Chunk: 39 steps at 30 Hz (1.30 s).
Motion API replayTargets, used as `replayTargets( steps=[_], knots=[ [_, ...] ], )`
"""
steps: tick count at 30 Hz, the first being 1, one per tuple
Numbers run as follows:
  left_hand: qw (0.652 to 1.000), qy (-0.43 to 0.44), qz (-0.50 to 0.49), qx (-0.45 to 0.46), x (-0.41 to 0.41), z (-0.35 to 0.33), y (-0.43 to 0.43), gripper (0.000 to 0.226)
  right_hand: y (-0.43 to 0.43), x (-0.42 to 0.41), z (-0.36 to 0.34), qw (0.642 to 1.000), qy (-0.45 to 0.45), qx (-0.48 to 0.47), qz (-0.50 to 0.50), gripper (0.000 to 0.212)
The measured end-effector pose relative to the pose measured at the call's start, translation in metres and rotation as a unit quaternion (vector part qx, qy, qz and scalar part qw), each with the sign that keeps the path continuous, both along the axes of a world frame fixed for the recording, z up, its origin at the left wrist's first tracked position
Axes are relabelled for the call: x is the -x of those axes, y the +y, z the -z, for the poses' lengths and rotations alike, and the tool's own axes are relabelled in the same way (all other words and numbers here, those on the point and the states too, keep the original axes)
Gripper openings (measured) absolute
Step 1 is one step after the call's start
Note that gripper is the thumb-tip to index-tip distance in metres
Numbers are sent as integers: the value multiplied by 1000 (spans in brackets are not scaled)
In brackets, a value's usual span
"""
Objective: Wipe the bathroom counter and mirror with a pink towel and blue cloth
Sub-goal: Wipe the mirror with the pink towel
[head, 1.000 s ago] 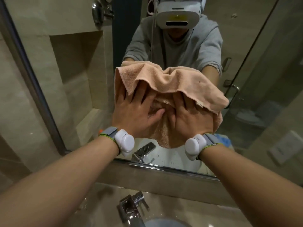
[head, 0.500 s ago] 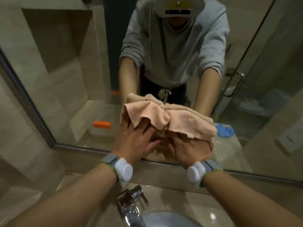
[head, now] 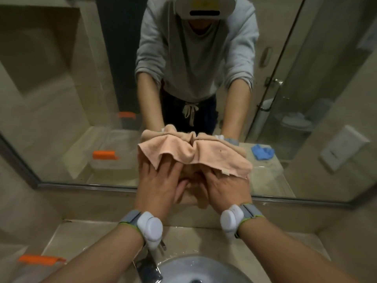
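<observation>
Sliding down the mirror, the left hand and right hand have brought the pink towel to its lower edge. Both hands, side by side with fingers extended, press the towel to the glass; its upper fold covers the fingertips. The blue cloth shows only in reflection

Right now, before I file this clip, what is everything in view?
pink terry towel: one, pink, bunched against the mirror under both hands
metal-edged wall mirror: one, above the counter
blue cloth: one, blue, seen only in reflection, on the counter's right side
clear plastic box with an orange strip: one, counter's left end
chrome tap: one, silver, behind the basin
round white basin: one, bottom centre
beige stone counter: one, below the mirror
grey wristbands: two, one per wrist
left hand: presses the towel
right hand: presses the towel
</observation>
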State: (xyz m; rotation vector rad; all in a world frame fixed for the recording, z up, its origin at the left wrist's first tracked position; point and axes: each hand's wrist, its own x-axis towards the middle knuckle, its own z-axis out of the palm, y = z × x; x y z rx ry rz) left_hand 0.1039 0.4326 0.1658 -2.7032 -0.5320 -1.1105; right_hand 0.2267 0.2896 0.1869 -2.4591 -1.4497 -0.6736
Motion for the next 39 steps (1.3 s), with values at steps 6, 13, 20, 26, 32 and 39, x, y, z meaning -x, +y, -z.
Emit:
replayTargets(
  steps=[6,13,20,26,32,39],
  knots=[
    [998,-27,49,-32,-34,-76,-19,73,-28,-27,-68,993,-104,-55,23,55],
    [993,-32,76,-88,-72,-137,-44,66,-64,-63,-121,977,-163,-100,92,51],
    [987,-55,78,-130,-84,-126,-33,66,-53,-71,-112,981,-143,-100,82,48],
    [986,-62,92,-123,-86,-121,-34,60,-54,-72,-109,981,-143,-106,75,46],
    [986,-29,89,-139,-86,-101,-41,64,-65,-67,-83,986,-107,-81,96,41],
    [981,38,133,-133,-91,-47,-61,64,-85,-67,-11,987,-78,-87,108,41]
  ],
)
